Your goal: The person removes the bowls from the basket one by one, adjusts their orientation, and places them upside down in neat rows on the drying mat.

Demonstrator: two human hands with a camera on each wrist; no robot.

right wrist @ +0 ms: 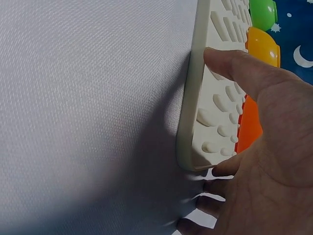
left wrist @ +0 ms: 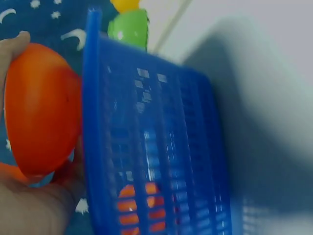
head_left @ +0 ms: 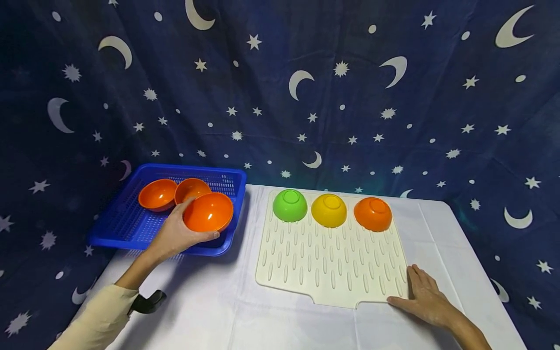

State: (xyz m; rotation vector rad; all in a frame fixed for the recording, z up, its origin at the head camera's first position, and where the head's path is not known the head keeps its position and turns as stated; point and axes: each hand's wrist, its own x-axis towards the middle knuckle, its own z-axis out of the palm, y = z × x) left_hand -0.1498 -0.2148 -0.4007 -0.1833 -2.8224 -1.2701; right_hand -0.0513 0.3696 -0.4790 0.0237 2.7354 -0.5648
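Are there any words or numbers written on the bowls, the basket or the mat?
None: no words, numbers or labels show anywhere.
The orange bowl in the left hand, the blue basket and the cream mat are plain.
The curtain has only moons and stars.
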